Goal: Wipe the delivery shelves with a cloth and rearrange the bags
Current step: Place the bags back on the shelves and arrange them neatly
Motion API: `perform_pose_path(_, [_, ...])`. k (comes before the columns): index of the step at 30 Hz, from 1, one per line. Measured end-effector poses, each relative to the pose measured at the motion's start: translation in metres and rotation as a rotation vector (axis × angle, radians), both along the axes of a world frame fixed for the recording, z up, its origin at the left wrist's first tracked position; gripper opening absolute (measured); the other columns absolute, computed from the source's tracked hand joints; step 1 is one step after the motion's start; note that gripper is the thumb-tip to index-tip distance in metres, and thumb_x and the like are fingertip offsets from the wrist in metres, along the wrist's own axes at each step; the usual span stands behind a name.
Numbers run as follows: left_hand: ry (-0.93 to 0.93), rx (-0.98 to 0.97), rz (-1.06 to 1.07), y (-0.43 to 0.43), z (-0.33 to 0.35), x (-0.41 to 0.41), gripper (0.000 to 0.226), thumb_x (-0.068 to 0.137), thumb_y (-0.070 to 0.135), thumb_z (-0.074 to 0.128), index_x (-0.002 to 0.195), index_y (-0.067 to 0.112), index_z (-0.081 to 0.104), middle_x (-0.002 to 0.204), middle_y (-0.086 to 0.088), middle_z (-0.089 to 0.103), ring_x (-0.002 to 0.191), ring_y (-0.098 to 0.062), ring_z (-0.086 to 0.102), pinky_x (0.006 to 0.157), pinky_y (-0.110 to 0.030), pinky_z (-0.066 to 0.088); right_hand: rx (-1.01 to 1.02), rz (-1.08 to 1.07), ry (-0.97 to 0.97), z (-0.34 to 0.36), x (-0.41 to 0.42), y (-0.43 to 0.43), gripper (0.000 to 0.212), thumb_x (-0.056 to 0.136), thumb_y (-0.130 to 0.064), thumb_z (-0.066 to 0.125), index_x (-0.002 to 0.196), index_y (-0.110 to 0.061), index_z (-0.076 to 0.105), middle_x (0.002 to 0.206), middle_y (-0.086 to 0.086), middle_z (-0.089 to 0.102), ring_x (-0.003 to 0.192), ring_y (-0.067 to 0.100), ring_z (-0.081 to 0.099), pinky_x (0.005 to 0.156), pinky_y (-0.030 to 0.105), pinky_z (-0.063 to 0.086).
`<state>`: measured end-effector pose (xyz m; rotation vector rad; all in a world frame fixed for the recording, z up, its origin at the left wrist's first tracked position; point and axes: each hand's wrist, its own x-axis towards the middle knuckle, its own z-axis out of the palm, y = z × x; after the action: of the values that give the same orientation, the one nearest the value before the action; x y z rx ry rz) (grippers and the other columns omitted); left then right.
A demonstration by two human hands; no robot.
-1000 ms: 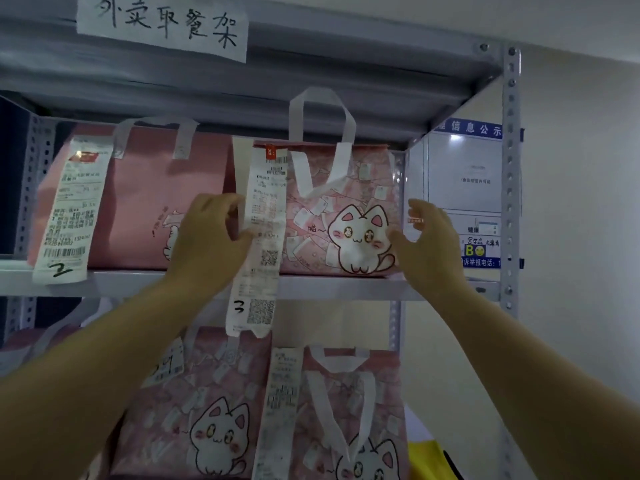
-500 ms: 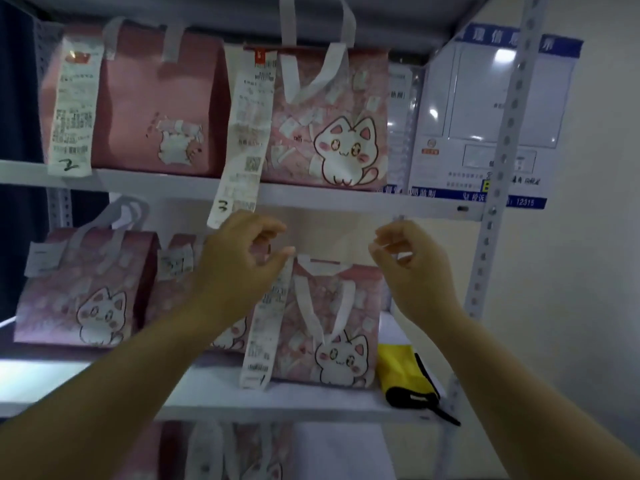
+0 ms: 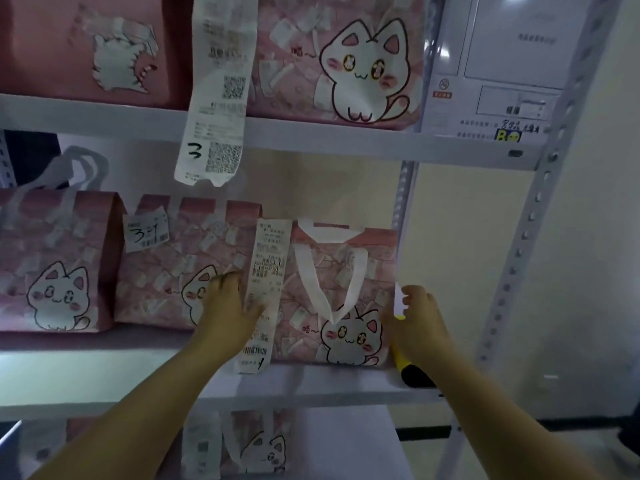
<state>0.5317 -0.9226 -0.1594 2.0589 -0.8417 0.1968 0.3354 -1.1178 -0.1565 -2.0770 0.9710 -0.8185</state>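
Two forearms are showing, both bare right down to the lower edge of the view, long and slim in shape. The left hand and the right hand are going uncovered as well, with bare wrists and bare fingers. Dim light and blur are hiding finer detail such as the nails.

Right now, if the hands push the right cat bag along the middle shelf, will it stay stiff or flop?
The cat bag probably keeps its shape: its sides stand square and upright on the shelf. Its handle hangs limp, so the fabric seems soft. The long receipt dangles loose and may snag.
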Motion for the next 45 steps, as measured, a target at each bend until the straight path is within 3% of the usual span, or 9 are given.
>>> perform_pose_path(4, [-0.001, -0.036, -0.117, -0.01, -0.011, 0.015, 0.032, 0.089, 0.02, 0.058, 0.12, 0.014, 0.056, 0.118, -0.007, 0.06, 0.106, -0.021, 0.055, 0.088, -0.037, 0.05, 0.013, -0.039, 0.023, -0.014, 0.013, -0.01, 0.047, 0.083, -0.021, 0.064, 0.126, -0.013, 0.046, 0.121, 0.006, 0.052, 0.099, 0.022, 0.057, 0.075, 0.034, 0.054])
perform_pose_path(7, [0.044, -0.082, -0.177, -0.012, -0.022, 0.017, 0.026, 0.092, 0.017, 0.054, 0.116, 0.015, 0.062, 0.111, 0.001, 0.066, 0.091, -0.009, 0.058, 0.074, -0.019, 0.044, -0.046, -0.061, 0.046, -0.019, 0.017, -0.011, 0.007, 0.088, -0.022, 0.056, 0.094, -0.023, 0.053, 0.094, -0.003, 0.061, 0.074, 0.012, 0.059, 0.042, 0.016, 0.043])
perform_pose_path(9, [0.093, -0.099, -0.186, -0.011, -0.029, 0.019, 0.025, 0.092, 0.021, 0.054, 0.116, 0.016, 0.062, 0.109, 0.003, 0.067, 0.089, -0.009, 0.059, 0.072, -0.018, 0.044, -0.093, -0.071, 0.06, -0.022, 0.018, -0.011, 0.015, 0.09, -0.021, 0.051, 0.08, -0.031, 0.048, 0.08, -0.01, 0.06, 0.065, 0.01, 0.059, 0.035, 0.012, 0.037])
perform_pose_path(14, [0.122, -0.121, -0.201, -0.008, -0.034, 0.025, 0.027, 0.09, 0.024, 0.058, 0.115, 0.015, 0.06, 0.102, 0.005, 0.065, 0.088, -0.012, 0.062, 0.072, -0.023, 0.048, -0.081, -0.13, -0.006, -0.026, 0.017, -0.005, 0.012, 0.089, -0.02, 0.055, 0.087, -0.03, 0.05, 0.077, -0.019, 0.053, 0.067, -0.001, 0.052, 0.046, 0.014, 0.035])
perform_pose_path(23, [0.131, -0.158, -0.251, 0.017, -0.014, 0.009, 0.017, 0.095, 0.017, 0.048, 0.109, 0.025, 0.053, 0.094, 0.012, 0.061, 0.087, -0.01, 0.059, 0.068, -0.025, 0.045, -0.112, -0.13, -0.191, -0.007, -0.008, 0.034, 0.014, 0.087, -0.012, 0.056, 0.086, -0.026, 0.054, 0.075, -0.018, 0.057, 0.066, -0.004, 0.053, 0.045, 0.002, 0.038])
perform_pose_path(26, [0.127, -0.16, -0.27, 0.035, -0.011, -0.008, 0.019, 0.095, 0.018, 0.046, 0.112, 0.023, 0.053, 0.103, 0.008, 0.062, 0.092, -0.01, 0.059, 0.075, -0.029, 0.046, -0.12, -0.103, -0.214, 0.0, -0.029, 0.053, 0.009, 0.088, -0.019, 0.056, 0.091, -0.027, 0.055, 0.078, -0.018, 0.06, 0.068, -0.004, 0.056, 0.044, 0.006, 0.04])
perform_pose_path(34, [0.15, -0.197, -0.198, 0.096, -0.02, -0.086, 0.029, 0.095, 0.021, 0.047, 0.122, 0.028, 0.042, 0.102, 0.012, 0.06, 0.089, -0.01, 0.058, 0.069, -0.027, 0.044, -0.139, -0.086, -0.19, 0.0, -0.101, 0.119, 0.002, 0.092, -0.028, 0.053, 0.094, -0.027, 0.053, 0.077, -0.019, 0.06, 0.065, -0.004, 0.056, 0.04, 0.006, 0.036])
perform_pose_path(38, [0.157, -0.22, -0.147, 0.141, -0.025, -0.125, 0.034, 0.094, 0.021, 0.05, 0.126, 0.028, 0.042, 0.098, 0.015, 0.056, 0.079, 0.004, 0.052, 0.059, -0.017, 0.037, -0.125, -0.049, -0.208, -0.001, -0.134, 0.159, 0.016, 0.09, -0.02, 0.055, 0.102, -0.029, 0.051, 0.076, -0.022, 0.059, 0.066, -0.006, 0.055, 0.044, 0.01, 0.037])
perform_pose_path(45, [0.145, -0.259, -0.129, 0.245, -0.007, -0.166, 0.031, 0.094, 0.026, 0.051, 0.118, 0.043, 0.044, 0.096, 0.023, 0.063, 0.088, -0.003, 0.061, 0.07, -0.031, 0.049, -0.152, 0.072, -0.267, 0.013, -0.154, 0.237, 0.036, 0.084, -0.015, 0.065, 0.097, -0.043, 0.045, 0.078, -0.026, 0.056, 0.071, -0.008, 0.054, 0.052, 0.012, 0.038])
